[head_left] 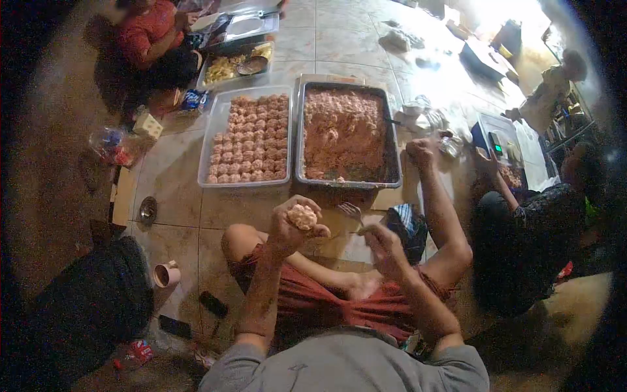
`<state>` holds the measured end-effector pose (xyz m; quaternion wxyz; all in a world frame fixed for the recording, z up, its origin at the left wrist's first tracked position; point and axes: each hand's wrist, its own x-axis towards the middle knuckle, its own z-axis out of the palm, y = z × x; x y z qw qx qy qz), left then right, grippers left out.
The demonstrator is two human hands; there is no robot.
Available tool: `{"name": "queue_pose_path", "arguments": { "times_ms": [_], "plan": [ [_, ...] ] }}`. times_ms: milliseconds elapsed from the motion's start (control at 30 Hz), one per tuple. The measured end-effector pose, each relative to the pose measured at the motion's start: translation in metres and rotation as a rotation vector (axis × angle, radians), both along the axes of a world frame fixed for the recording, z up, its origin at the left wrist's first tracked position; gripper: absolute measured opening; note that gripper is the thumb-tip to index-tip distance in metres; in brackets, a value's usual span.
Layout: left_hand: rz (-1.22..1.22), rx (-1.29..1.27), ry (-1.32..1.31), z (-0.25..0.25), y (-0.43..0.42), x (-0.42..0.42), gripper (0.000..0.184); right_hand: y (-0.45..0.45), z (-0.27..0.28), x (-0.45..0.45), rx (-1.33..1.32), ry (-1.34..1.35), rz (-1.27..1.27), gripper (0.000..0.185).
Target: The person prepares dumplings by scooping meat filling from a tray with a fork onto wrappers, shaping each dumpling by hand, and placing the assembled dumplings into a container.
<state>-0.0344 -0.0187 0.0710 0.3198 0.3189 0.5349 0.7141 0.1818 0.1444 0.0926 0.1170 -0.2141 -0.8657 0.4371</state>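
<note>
My left hand (277,228) is raised palm up, its fingers curled around a lump of minced meat (302,217). To its right, my right hand (385,249) grips a fork (351,210), tines pointing up and left, apart from the lump. Beyond my hands stands a dark-rimmed tray (353,185) of pink minced meat (343,127), with bare bottom showing along its near side. Left of it is a clear plastic box (214,124) holding rows of meatballs (255,140).
A person (147,39) sits at far left by a tub of pale yellow pieces (222,70). At right, another person's arm (501,179) reaches toward a scale (498,147). A mug (167,274) and phone (174,326) lie at left. My bare leg (441,202) extends beside the tray.
</note>
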Motion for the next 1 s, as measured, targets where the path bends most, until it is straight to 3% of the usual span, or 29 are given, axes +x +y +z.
{"name": "queue_pose_path", "arguments": {
  "times_ms": [67, 133, 267, 300, 333, 400, 467, 533, 600, 667, 733, 767, 833, 900, 1000],
  "plan": [
    [0.018, -0.003, 0.120, 0.016, 0.007, 0.005, 0.051, -0.016, -0.032, 0.007, -0.569, 0.191, 0.024, 0.024],
    [0.016, 0.086, -0.057, 0.031, 0.014, 0.014, 0.047, -0.026, -0.043, 0.012, -0.603, 0.109, 0.041, 0.030],
    [0.085, 0.003, 0.133, 0.010, 0.023, 0.029, 0.049, -0.064, -0.077, -0.012, -0.404, 0.350, -0.042, 0.032],
    [0.207, -0.080, 0.289, -0.009, 0.029, 0.037, 0.049, -0.064, -0.068, -0.025, -0.153, 0.361, -0.064, 0.029],
    [0.228, -0.056, 0.267, -0.021, 0.031, 0.035, 0.050, -0.063, -0.058, -0.032, 0.099, 0.367, -0.083, 0.025],
    [0.269, -0.007, 0.223, -0.046, 0.034, 0.033, 0.054, -0.055, -0.033, -0.026, 0.105, 0.325, -0.084, 0.027],
    [0.349, -0.011, 0.366, 0.004, 0.025, 0.026, 0.060, -0.039, -0.010, -0.014, 0.134, 0.195, -0.138, 0.022],
    [0.155, -0.101, -0.107, -0.001, 0.000, 0.010, 0.068, -0.030, 0.018, 0.000, 0.049, 0.206, -0.214, 0.016],
    [0.096, -0.106, 0.081, -0.004, 0.000, 0.003, 0.060, -0.024, 0.038, 0.009, -0.064, 0.067, -0.182, 0.012],
    [0.064, -0.107, 0.131, -0.003, 0.003, 0.004, 0.055, -0.021, 0.052, 0.007, 0.043, 0.057, -0.097, 0.011],
    [0.054, -0.353, 0.432, 0.020, 0.003, 0.010, 0.045, -0.019, 0.063, 0.003, 0.152, 0.048, -0.013, 0.010],
    [0.051, -0.353, 0.428, 0.017, 0.006, 0.011, 0.045, -0.022, 0.068, 0.001, 0.171, 0.060, -0.002, 0.010],
    [0.170, -0.171, 0.668, 0.007, 0.014, 0.008, 0.040, -0.024, 0.075, -0.003, 0.195, 0.071, 0.011, 0.010],
    [0.184, -0.171, 0.696, -0.001, 0.015, 0.007, 0.039, -0.024, 0.079, -0.004, 0.305, -0.062, 0.044, 0.009],
    [0.193, -0.210, 0.760, -0.018, 0.020, 0.006, 0.039, -0.024, 0.076, -0.014, 0.357, -0.035, 0.060, 0.012]
  ]
}}
